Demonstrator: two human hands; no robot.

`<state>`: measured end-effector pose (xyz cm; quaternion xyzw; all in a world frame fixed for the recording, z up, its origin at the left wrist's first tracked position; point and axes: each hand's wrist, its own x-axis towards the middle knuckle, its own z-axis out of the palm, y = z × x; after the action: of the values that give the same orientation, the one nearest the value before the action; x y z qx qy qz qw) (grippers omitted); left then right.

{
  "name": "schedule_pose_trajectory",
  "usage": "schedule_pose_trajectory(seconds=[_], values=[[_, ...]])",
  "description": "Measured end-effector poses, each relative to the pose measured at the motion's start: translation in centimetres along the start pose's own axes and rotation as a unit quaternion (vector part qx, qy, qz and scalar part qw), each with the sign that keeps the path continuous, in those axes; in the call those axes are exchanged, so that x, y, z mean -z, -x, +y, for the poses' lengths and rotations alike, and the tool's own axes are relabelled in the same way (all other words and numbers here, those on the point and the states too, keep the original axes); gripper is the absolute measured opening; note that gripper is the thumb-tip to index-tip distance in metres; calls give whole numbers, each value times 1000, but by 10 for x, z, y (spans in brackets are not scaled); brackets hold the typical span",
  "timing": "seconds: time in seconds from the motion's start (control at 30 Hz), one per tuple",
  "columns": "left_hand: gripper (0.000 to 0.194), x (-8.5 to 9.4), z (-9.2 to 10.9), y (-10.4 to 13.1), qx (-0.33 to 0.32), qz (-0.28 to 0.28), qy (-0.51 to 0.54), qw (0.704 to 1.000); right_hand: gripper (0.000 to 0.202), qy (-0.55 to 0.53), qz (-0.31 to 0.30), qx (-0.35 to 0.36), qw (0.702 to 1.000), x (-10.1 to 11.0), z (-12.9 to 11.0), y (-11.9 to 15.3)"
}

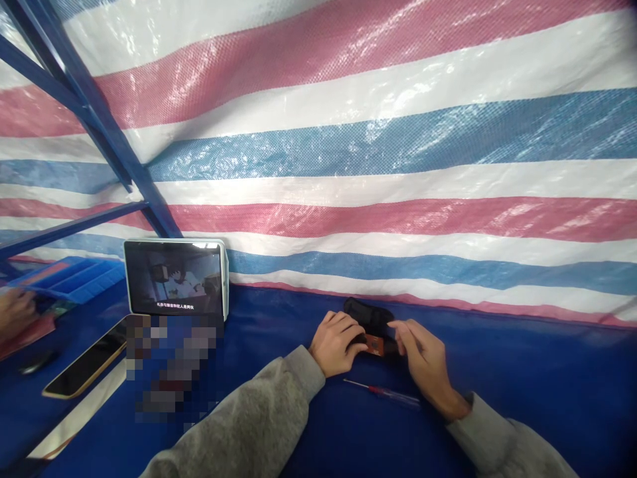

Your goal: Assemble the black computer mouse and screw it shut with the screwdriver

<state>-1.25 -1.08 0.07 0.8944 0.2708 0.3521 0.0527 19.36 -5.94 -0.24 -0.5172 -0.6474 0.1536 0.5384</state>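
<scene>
A black object (pixel 367 315), perhaps a case or small device, lies on the blue table surface between my hands. On its near side is a small orange-brown piece (pixel 375 344). My left hand (pixel 338 344) rests at the left of both, its fingers bent around the black object's edge and its thumb by the orange-brown piece. At the right side, my right hand (pixel 421 355) has its thumb and index finger pinched together; what they hold, if anything, is too small to make out. A screwdriver (pixel 383 393) with a red and clear handle lies just in front.
A tablet (pixel 175 279) stands at the left, with a phone (pixel 89 358) in front of it. Beyond are a blue divided tray (pixel 74 279) and another person's hand (pixel 17 312). Striped sheeting (pixel 348 219) hangs behind the table (pixel 537 392).
</scene>
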Motion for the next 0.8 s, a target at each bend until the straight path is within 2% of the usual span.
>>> schedule_pose_trajectory(seconds=[0.27, 0.8], values=[[22, -8, -4, 3, 9, -15, -3, 1000, 27, 0, -15, -3, 1000, 0, 1, 1], [20, -7, -2, 2, 28, -18, -16, 999, 27, 17, -11, 6, 1000, 0, 0, 0]])
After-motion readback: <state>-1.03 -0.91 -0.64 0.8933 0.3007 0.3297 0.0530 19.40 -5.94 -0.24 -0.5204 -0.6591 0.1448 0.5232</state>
